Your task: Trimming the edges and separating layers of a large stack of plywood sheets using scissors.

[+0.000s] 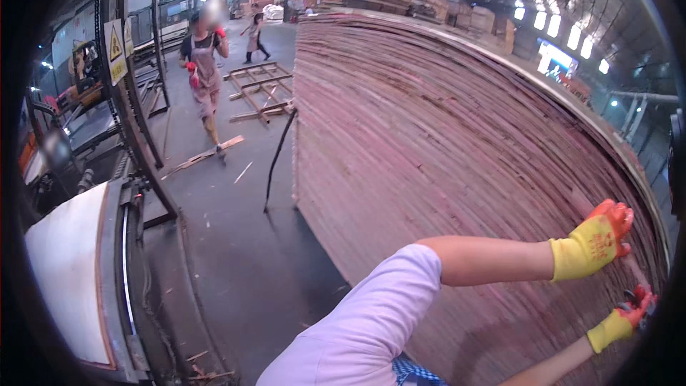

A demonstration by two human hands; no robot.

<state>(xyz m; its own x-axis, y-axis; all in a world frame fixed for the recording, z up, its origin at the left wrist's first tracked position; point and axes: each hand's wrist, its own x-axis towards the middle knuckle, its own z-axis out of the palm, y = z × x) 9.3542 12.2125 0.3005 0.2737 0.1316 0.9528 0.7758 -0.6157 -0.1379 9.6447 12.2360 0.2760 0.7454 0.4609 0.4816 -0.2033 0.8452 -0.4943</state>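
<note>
A tall stack of thin wooden sheets [429, 136], pinkish-brown along its layered edges, fills the middle and right. My left hand [597, 239], in a yellow glove with orange fingers, reaches across to the stack's right part. Its fingers are curled against the sheet edges, and what they grip is hidden. Lower down, my right hand [627, 319] wears a matching glove and closes round a small dark object, too small to name. A narrow pale-reddish strip [634, 270] shows between the two hands; whether it is loose cannot be told.
At the left stand a dark metal frame [136, 100] and a machine bed with a pale sheet [71, 271]. A co-worker [205, 64] in apron and red gloves walks on the floor; another person [254, 37] is farther back. A wooden pallet frame [261, 89] and scraps [204, 156] lie there.
</note>
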